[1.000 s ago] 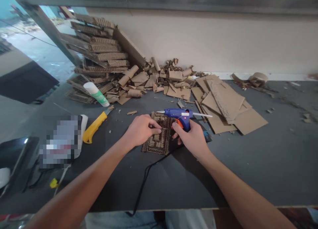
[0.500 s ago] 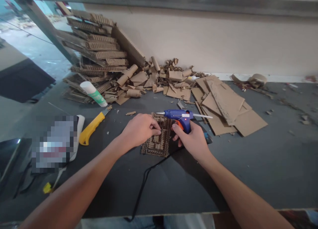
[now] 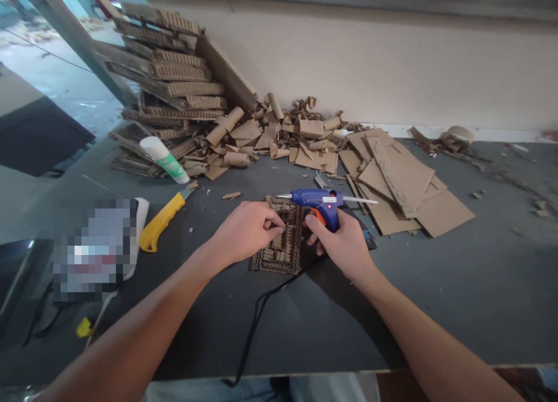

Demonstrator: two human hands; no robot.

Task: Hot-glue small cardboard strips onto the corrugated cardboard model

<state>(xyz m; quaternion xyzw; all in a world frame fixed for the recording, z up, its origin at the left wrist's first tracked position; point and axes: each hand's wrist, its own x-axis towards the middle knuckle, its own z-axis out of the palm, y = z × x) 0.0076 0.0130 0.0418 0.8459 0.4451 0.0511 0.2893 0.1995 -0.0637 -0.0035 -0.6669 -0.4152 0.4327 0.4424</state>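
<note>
In my right hand (image 3: pixel 344 239) is a blue glue gun (image 3: pixel 314 201) with an orange trigger and a lit red light. Its nozzle points left, and a pale glue stick (image 3: pixel 360 200) juts from the back. A layered rectangular piece of corrugated cardboard (image 3: pixel 281 259) lies on the dark table below the gun. Over its upper left part my left hand (image 3: pixel 246 230) has thumb and forefinger pinched together. Whatever sits between those fingertips is too small to name. The gun's black cable (image 3: pixel 257 312) runs down to the table's front edge.
Cardboard frames (image 3: pixel 183 71) are stacked at the back left, beside scraps (image 3: pixel 279 132). Flat cardboard sheets (image 3: pixel 401 181) lie to the right. A yellow utility knife (image 3: pixel 163 222), a white-green glue tube (image 3: pixel 163 159) and a blurred-out device (image 3: pixel 96 248) are on the left.
The view has shifted slightly. My left thumb and forefinger look closer together over the cardboard piece. The glue gun stays in my right hand, nearly unmoved.
</note>
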